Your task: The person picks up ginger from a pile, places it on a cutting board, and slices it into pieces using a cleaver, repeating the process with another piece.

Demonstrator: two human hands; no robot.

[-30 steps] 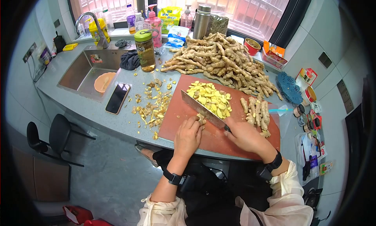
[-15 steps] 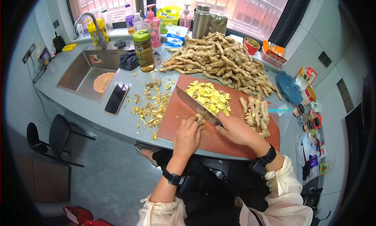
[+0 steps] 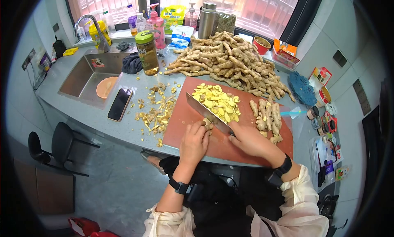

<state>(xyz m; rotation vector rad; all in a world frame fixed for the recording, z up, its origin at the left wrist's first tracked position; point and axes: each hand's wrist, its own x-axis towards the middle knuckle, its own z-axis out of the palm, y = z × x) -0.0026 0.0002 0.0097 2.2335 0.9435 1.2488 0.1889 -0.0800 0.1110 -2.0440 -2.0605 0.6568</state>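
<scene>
My right hand (image 3: pixel 251 139) is closed round the handle of a broad cleaver (image 3: pixel 209 113), its blade slanting up to the left. My left hand (image 3: pixel 194 141) grips a piece of ginger (image 3: pixel 208 123) at the blade's near side, its fingers bent over it. Both are over a reddish-brown cutting board (image 3: pixel 180 126). Beyond the blade lies a heap of yellow ginger slices (image 3: pixel 217 100). Several whole ginger roots (image 3: pixel 269 116) rest on the board's right side. How deep the blade sits in the piece cannot be made out.
A big pile of ginger roots (image 3: pixel 230 62) stands behind the board. Peelings and trimmings (image 3: pixel 154 113) are scattered on its left, near a phone (image 3: pixel 120 104), a green-lidded bottle (image 3: pixel 147 54) and the sink (image 3: pixel 76 83). A blue scalloped dish (image 3: pixel 302 88) and small jars (image 3: pixel 316 122) line the right.
The whole view has shifted slightly. Both hands keep their hold on the cleaver and the ginger, with the blade now slightly flatter beside the piece.
</scene>
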